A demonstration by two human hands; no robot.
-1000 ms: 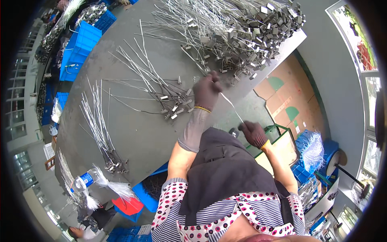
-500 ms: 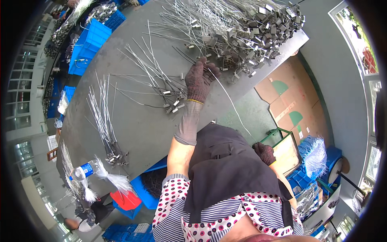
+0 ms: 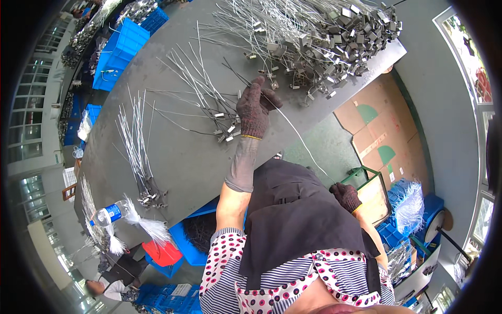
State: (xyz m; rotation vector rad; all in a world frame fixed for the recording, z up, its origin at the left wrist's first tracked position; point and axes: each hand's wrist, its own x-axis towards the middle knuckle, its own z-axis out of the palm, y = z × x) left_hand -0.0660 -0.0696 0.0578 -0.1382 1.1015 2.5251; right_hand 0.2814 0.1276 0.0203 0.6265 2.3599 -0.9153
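Note:
A dark knitted glove covers my left hand (image 3: 253,111), which is over the grey table with its fingers closed around a thin silvery wire (image 3: 299,137). Dark strands also pass by its fingertips; I cannot tell whether they are held. The wire slants down past the table edge to my gloved right hand (image 3: 346,197), closed on its lower end beside my apron. Close to my left hand lies a small bunch of wires with metal end blocks (image 3: 226,131). Beyond it is a large heap of wires with grey metal blocks (image 3: 334,47).
Another wire bunch (image 3: 150,194) lies on the left of the table (image 3: 180,152). A plastic bottle (image 3: 109,215) is at its left edge. Blue bins (image 3: 116,55) stand far left. Near my right hand is a green-framed stand (image 3: 374,199). At left below, a person (image 3: 117,277) is visible.
My left hand has drawn slightly left and toward me, away from the large heap. The wire still stretches between both hands. The whole view has shifted a little.

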